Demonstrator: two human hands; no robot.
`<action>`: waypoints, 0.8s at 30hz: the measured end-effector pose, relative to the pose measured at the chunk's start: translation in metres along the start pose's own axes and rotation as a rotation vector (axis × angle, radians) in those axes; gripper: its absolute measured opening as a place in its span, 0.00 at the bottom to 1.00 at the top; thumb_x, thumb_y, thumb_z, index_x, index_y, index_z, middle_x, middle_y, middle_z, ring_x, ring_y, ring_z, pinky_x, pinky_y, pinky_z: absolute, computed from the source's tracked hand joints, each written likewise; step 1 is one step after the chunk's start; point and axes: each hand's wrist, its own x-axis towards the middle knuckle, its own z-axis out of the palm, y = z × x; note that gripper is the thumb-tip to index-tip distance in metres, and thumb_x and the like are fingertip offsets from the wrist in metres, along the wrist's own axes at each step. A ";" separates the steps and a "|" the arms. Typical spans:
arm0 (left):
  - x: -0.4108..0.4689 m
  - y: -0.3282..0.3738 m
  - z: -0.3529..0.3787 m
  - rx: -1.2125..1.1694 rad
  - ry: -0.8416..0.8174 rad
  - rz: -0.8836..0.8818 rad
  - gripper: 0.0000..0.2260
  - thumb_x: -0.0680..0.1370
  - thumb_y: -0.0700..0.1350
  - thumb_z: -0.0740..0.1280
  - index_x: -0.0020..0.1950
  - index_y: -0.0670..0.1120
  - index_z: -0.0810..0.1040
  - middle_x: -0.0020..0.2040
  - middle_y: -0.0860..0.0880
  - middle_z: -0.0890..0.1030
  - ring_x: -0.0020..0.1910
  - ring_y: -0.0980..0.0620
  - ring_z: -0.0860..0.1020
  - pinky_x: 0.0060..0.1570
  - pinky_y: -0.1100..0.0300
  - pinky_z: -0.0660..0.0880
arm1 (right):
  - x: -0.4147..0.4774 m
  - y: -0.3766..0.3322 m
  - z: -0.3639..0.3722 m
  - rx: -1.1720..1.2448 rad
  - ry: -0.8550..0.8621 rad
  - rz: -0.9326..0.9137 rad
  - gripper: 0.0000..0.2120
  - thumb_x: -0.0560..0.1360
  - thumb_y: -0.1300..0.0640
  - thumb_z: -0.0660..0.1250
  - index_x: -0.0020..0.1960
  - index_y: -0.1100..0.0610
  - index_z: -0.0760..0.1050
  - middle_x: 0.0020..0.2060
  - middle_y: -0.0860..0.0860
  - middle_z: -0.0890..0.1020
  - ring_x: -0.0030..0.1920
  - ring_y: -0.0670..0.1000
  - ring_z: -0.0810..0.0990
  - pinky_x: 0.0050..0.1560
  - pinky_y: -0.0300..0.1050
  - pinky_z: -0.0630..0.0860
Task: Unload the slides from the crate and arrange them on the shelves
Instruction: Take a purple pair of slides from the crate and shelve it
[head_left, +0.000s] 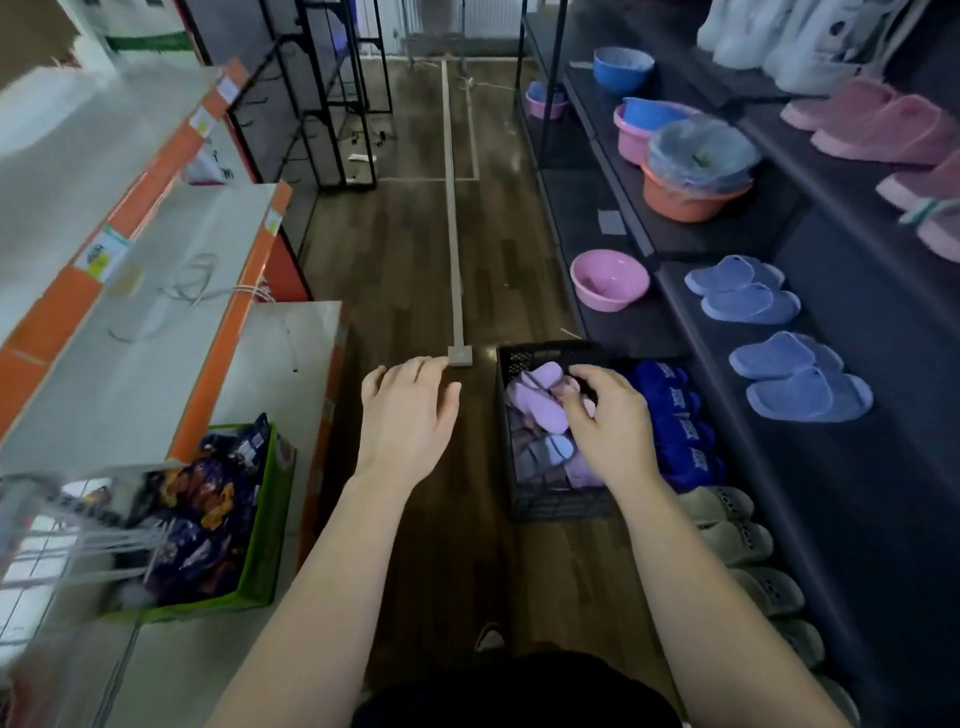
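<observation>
Now our left hand (408, 415) hovers over the wooden floor (415, 260), fingers loosely spread and holding nothing. Our right hand (610, 426) reaches into the crate (550, 506), its thumb and curled fingers pinching a lilac slide (540, 400) at the top of the pile. The crate is black perforated plastic and stands on the floor just beside the dark shelves (831, 467). It holds a heap of soft lilac and grey slides. Smooth blue slides (748, 296) sit in pairs on one shelf, while fuzzy navy slides (670, 410) and beige slides (727, 540) line the lowest level.
</observation>
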 end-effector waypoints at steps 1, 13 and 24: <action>0.018 -0.002 0.004 -0.004 -0.007 0.004 0.18 0.80 0.54 0.57 0.67 0.51 0.73 0.66 0.50 0.76 0.65 0.51 0.73 0.71 0.51 0.58 | 0.016 0.000 0.005 0.005 0.000 0.014 0.13 0.78 0.57 0.65 0.62 0.58 0.77 0.56 0.53 0.80 0.51 0.43 0.73 0.49 0.34 0.68; 0.267 -0.039 0.067 -0.027 -0.117 0.339 0.16 0.81 0.52 0.58 0.66 0.49 0.75 0.64 0.51 0.77 0.63 0.53 0.74 0.70 0.51 0.58 | 0.201 0.028 0.096 -0.068 0.128 0.299 0.15 0.78 0.57 0.63 0.64 0.57 0.76 0.59 0.53 0.78 0.50 0.43 0.72 0.50 0.32 0.64; 0.423 -0.001 0.134 -0.081 -0.247 0.763 0.14 0.79 0.50 0.62 0.63 0.47 0.76 0.60 0.49 0.79 0.60 0.51 0.76 0.65 0.50 0.64 | 0.271 0.061 0.129 -0.114 0.316 0.637 0.15 0.78 0.56 0.65 0.62 0.59 0.76 0.57 0.56 0.79 0.56 0.55 0.78 0.55 0.45 0.73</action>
